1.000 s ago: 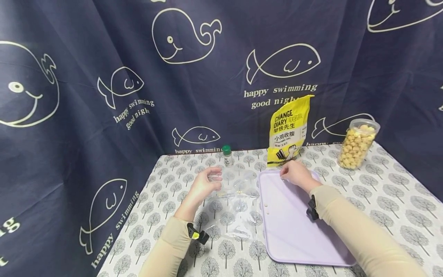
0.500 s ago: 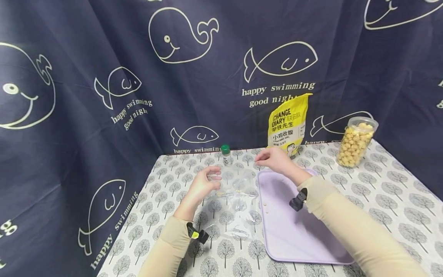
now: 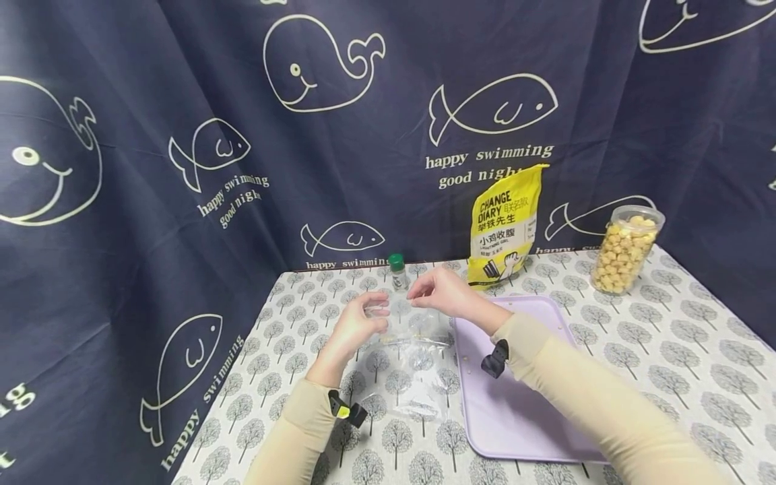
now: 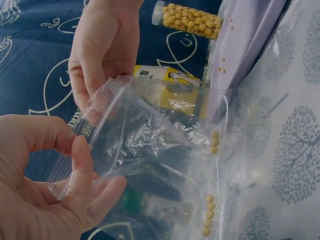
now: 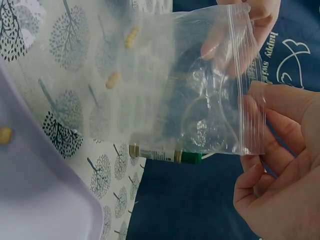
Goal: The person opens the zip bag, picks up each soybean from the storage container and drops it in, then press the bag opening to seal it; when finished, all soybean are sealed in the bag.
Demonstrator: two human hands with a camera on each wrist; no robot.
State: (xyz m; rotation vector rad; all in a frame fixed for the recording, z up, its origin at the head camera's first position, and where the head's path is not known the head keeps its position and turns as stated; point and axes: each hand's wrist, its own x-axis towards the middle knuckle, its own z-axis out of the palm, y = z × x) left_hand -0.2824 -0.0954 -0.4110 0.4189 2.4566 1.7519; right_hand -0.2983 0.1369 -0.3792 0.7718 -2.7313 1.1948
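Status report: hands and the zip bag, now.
Left hand pinches the clear zip bag at its mouth. Right hand grips the opposite edge. A few yellow pellets inside. Nothing in the way.

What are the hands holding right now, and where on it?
Both hands grip the clear zip bag at its open top edge: left hand on one corner, right hand on the other.

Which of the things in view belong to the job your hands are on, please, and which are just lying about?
In hand: clear zip bag, held at its mouth by left hand and right hand; yellow pellets inside it.
Lying about: purple tray, yellow pouch, pellet jar, green-capped bottle.
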